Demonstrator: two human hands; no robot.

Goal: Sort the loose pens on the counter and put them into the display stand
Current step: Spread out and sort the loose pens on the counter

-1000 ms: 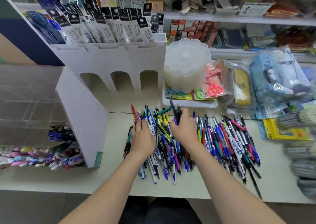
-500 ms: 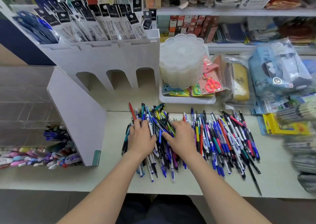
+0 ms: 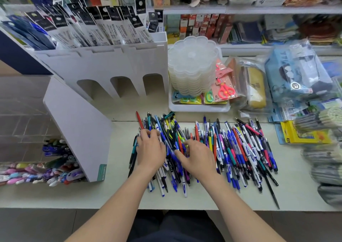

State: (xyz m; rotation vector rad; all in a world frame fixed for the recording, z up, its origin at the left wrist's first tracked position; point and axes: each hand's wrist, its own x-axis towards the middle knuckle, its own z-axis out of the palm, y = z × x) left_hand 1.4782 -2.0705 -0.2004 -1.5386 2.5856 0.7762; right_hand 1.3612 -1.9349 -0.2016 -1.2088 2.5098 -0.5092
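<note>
Loose ballpoint pens (image 3: pixel 240 149) are spread in a pile across the middle of the counter (image 3: pixel 46 195), before the white display stand (image 3: pixel 103 66) set at its far left. The left hand (image 3: pixel 150 151) and right hand (image 3: pixel 199 158) are laid palm-down, partly curled, on the pile's left part; whether any pen is gripped cannot be told.

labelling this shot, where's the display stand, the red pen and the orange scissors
display stand (image 3: pixel 79 130): head view, its slanted side panel
red pen (image 3: pixel 139 120): head view, mid barrel
orange scissors (image 3: pixel 225 90): head view, near the handles
</note>
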